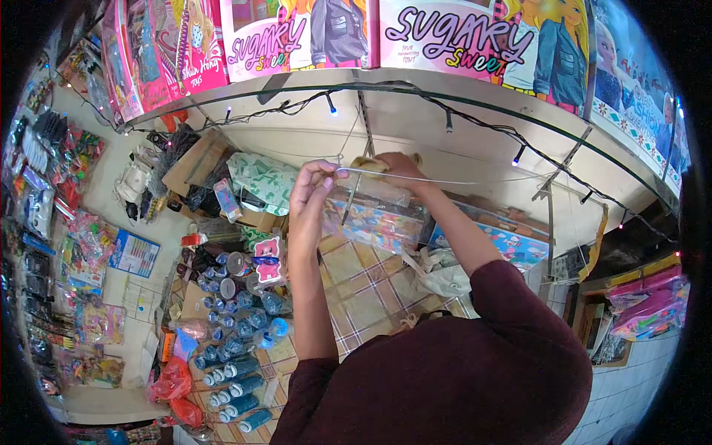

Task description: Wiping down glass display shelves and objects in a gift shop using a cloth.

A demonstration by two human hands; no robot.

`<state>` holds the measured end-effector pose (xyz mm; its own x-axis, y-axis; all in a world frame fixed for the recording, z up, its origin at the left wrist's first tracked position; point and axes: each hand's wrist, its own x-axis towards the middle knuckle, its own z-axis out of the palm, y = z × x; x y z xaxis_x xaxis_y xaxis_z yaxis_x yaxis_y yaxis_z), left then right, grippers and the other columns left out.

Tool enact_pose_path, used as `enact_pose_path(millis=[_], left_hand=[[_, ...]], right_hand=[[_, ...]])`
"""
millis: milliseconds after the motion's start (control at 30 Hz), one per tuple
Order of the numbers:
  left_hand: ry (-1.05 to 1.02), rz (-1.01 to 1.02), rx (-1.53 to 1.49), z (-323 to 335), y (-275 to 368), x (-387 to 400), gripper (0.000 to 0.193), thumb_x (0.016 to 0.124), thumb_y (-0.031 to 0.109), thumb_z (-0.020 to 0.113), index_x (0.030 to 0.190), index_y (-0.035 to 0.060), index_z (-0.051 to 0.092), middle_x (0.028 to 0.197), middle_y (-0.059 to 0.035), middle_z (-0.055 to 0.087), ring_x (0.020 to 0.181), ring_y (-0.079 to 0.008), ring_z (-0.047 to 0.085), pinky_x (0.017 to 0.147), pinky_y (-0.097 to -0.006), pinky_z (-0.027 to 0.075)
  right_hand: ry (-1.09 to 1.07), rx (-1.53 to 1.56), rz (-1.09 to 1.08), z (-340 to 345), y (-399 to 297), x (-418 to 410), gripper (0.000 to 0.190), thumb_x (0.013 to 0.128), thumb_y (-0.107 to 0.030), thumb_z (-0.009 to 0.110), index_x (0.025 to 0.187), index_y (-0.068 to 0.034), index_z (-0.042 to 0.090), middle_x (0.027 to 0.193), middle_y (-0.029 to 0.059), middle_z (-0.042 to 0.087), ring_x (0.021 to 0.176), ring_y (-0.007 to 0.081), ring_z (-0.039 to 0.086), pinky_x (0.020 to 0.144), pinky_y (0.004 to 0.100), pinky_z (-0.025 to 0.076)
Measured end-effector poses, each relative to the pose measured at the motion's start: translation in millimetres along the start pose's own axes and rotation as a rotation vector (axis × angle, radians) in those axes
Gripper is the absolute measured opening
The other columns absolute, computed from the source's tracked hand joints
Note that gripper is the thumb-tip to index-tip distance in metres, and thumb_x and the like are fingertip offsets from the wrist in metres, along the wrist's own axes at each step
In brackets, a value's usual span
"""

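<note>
A thin white cord (473,182) runs from my left hand (314,186) across to the right, under the shelf. The fingertips of that hand pinch it near its left end. My right hand (399,167) grips a yellowish-tan bundle (370,165), maybe cloth; the fingers cover much of it. Between and below the hands hangs a thin dark rod (350,200), its upper end close to the cord. Behind it are clear plastic packs with colourful printed pictures (384,222).
Overhead, a glass shelf edge (345,87) carries doll boxes (456,44) and a string of lights (484,125). Blue-capped plastic bottles (239,311) crowd the tiled floor (367,278) at left. A cardboard box (197,161) and a pale cloth bag (445,272) stand nearby.
</note>
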<state>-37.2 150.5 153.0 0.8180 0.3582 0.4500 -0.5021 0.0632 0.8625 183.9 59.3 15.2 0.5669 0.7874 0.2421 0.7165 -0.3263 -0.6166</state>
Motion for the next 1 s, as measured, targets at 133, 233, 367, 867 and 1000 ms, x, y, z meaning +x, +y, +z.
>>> enact_pose_path(millis=[133, 233, 367, 867, 1000], left_hand=[[-0.011, -0.030, 0.013, 4.4, -5.0, 5.2, 0.018, 0.087, 0.002, 0.041, 0.104, 0.0014, 0.047, 0.099, -0.0090, 0.052, 0.100, -0.0183, 0.052, 0.096, -0.0361, 0.038], [-0.024, 0.013, -0.049, 17.6, -6.3, 13.5, 0.016, 0.087, -0.003, 0.042, 0.101, 0.0014, 0.050, 0.099, -0.0074, 0.053, 0.098, -0.0170, 0.054, 0.093, -0.0313, 0.039], [-0.002, 0.011, -0.032, 17.8, -5.1, 11.6, 0.017, 0.086, -0.002, 0.043, 0.101, 0.0013, 0.050, 0.099, -0.0075, 0.053, 0.099, -0.0173, 0.054, 0.094, -0.0319, 0.039], [0.073, -0.014, 0.035, 24.2, -4.1, 7.9, 0.016, 0.086, 0.004, 0.046, 0.101, 0.0024, 0.049, 0.098, -0.0074, 0.053, 0.100, -0.0193, 0.053, 0.098, -0.0377, 0.037], [0.070, -0.024, 0.050, 16.8, -7.9, 0.2, 0.015, 0.086, 0.004, 0.046, 0.100, 0.0029, 0.049, 0.098, -0.0092, 0.055, 0.100, -0.0198, 0.053, 0.096, -0.0373, 0.037]], right_hand=[[-0.047, 0.027, -0.137, 16.1, -18.7, -30.8, 0.031, 0.070, -0.024, 0.062, 0.098, -0.009, 0.063, 0.094, 0.0157, 0.063, 0.090, 0.0326, 0.059, 0.080, 0.0417, 0.046], [0.087, 0.052, -0.380, 46.8, -15.9, -49.7, 0.035, 0.065, -0.013, 0.066, 0.099, -0.010, 0.062, 0.093, 0.0126, 0.062, 0.091, 0.0315, 0.058, 0.081, 0.0409, 0.045], [-0.271, 0.028, -0.320, 50.9, -75.6, -92.8, 0.036, 0.063, -0.009, 0.061, 0.099, -0.007, 0.062, 0.093, 0.0152, 0.062, 0.089, 0.0320, 0.058, 0.080, 0.0399, 0.045], [-0.026, 0.055, -0.388, -19.7, 1.8, 43.4, 0.036, 0.067, -0.002, 0.058, 0.101, -0.010, 0.064, 0.096, 0.0129, 0.063, 0.090, 0.0299, 0.060, 0.080, 0.0385, 0.046], [-0.019, 0.008, -0.157, 10.9, 19.6, 45.3, 0.039, 0.068, -0.003, 0.059, 0.105, -0.012, 0.064, 0.099, 0.0103, 0.064, 0.093, 0.0290, 0.058, 0.083, 0.0387, 0.045]])
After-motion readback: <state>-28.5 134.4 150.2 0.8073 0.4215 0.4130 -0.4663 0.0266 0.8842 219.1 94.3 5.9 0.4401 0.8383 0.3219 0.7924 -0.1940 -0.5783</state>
